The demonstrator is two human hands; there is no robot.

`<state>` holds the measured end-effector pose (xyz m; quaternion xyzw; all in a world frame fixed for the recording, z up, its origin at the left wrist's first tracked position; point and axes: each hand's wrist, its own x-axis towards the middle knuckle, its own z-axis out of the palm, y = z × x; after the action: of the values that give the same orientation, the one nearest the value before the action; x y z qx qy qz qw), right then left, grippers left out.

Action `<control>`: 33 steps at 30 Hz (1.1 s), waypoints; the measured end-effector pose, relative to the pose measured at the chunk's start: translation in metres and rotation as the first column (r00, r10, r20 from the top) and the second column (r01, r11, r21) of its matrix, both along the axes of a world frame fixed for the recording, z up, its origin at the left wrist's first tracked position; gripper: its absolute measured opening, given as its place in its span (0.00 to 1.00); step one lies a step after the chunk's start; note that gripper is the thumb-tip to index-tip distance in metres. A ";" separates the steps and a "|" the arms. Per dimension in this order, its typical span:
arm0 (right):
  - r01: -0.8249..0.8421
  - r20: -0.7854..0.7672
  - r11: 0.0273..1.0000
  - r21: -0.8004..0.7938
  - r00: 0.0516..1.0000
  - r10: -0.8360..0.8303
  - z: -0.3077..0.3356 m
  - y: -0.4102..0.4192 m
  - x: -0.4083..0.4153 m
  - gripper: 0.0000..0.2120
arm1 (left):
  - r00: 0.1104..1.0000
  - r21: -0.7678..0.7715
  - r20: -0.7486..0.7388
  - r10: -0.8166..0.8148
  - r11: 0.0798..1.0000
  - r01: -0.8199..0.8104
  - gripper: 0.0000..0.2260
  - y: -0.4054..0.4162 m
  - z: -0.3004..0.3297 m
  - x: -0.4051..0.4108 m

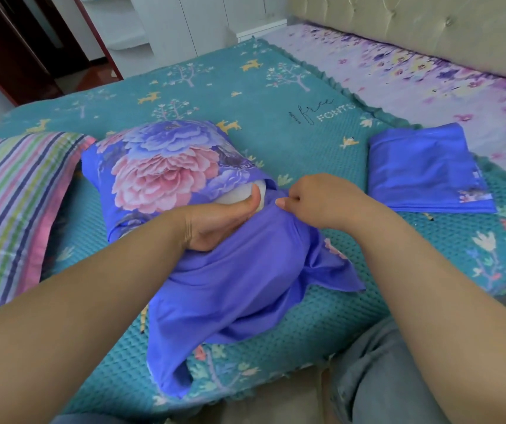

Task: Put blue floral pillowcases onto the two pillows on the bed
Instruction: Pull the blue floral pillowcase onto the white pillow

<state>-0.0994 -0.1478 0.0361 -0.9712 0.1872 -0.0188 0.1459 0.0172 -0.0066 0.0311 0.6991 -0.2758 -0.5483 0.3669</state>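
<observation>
Both bare forearms reach forward from the lower corners and converge at mid-frame. The left hand [218, 221] lies palm toward the centre, thumb stretched forward, fingers hidden under cloth. The right hand [322, 198] is knuckles-up, its fingers [285, 204] curled tight, pinching a fold of cloth.

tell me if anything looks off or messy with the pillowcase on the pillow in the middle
Yes. The blue floral pillowcase is only partly on: a patch of white pillow shows at its opening, and loose blue fabric bunches toward the near bed edge. The left hand grips the pillow there; the right hand pinches the case's edge.
</observation>
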 end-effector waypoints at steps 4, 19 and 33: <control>-0.217 0.403 0.600 0.770 0.894 -0.193 0.000 0.021 0.008 0.23 | 0.987 0.049 0.154 -0.037 0.998 0.030 0.19 0.003 -0.003 -0.011; -0.096 0.173 0.932 0.350 0.984 0.036 -0.009 0.007 0.001 0.21 | 0.538 -0.181 0.798 0.272 0.959 -0.216 0.09 0.013 0.017 0.000; 0.043 -0.073 0.987 -0.155 0.996 -0.055 -0.011 0.025 -0.004 0.18 | -0.159 0.056 0.986 -0.041 0.994 0.092 0.24 0.025 -0.078 -0.084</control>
<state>-0.1035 -0.1231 0.0253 -0.9747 0.2145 0.0005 0.0628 -0.0664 0.0189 -0.0469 0.8493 -0.5024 0.1614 0.0122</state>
